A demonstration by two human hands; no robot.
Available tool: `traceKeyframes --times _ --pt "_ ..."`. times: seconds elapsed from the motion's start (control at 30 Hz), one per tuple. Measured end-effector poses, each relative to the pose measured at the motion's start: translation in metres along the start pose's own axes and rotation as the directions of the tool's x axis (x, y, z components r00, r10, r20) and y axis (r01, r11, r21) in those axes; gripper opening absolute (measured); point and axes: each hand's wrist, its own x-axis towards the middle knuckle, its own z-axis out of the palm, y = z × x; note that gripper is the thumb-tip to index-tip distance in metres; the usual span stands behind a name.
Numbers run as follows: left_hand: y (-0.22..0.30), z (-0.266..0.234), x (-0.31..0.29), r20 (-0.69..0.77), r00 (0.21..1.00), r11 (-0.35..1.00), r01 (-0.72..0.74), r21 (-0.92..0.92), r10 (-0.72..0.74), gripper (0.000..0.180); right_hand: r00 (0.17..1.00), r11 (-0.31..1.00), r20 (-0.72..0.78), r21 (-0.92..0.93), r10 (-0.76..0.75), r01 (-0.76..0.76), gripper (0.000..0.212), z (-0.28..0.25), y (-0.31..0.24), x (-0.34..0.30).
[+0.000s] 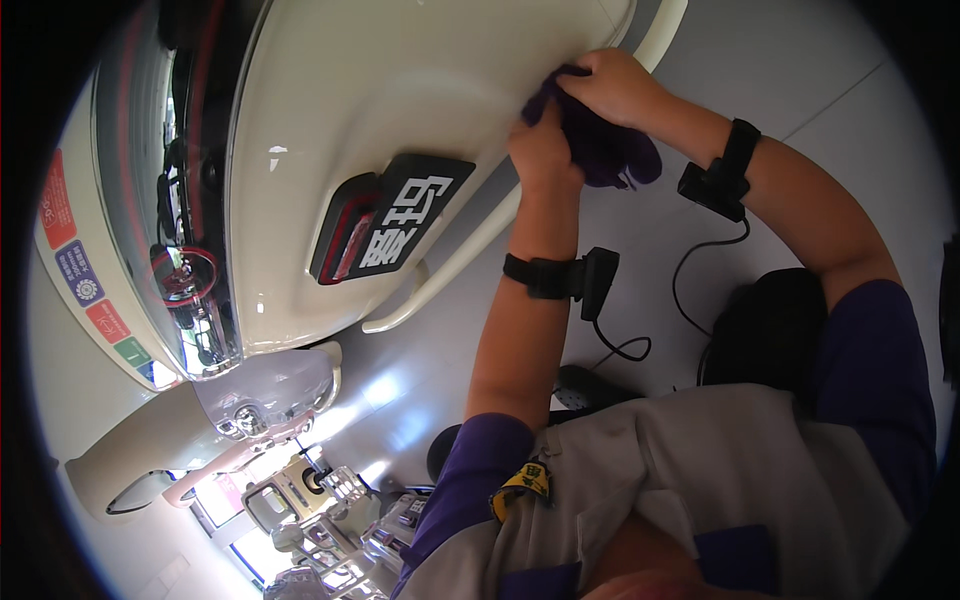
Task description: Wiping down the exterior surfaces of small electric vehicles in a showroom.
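A dark purple cloth [603,140] is bunched between both my hands, beside the lower edge of a cream vehicle's front panel [420,90]. My left hand [545,150] is closed on the cloth's left side, its fingers partly buried in the folds. From the right, my right hand [618,88] grips the upper part, thumb and fingers pinching it. The cloth's loose end hangs down over the grey floor. Whether it touches the panel I cannot tell. A black plate [393,218] with white characters is mounted on the panel, left of my hands.
A cream tubular bumper [450,262] runs along the panel's lower edge. Black devices with cables are strapped to my left forearm [565,277] and right forearm [722,175]. Grey tiled floor [790,70] lies beyond. Another vehicle [250,400] and several parked scooters [335,520] stand at lower left.
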Motion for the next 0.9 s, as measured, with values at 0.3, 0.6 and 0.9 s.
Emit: traceKeyframes --times 0.3,0.6,0.9 --pt "-0.009 -0.005 0.002 -0.026 0.992 0.981 -0.119 0.152 0.125 0.026 0.989 0.993 -0.086 -0.011 -0.12 0.12 0.03 0.021 0.014 0.003" --pt "-0.016 -0.008 0.004 -0.026 0.99 0.983 -0.137 0.119 0.141 0.026 0.982 0.986 -0.102 0.046 -0.157 0.162 0.028 0.021 0.02 0.002" --pt "-0.01 0.007 -0.004 -0.01 0.983 0.979 -0.181 0.094 0.182 0.023 0.97 0.98 -0.147 0.017 -0.194 0.198 0.027 0.017 0.016 0.005"
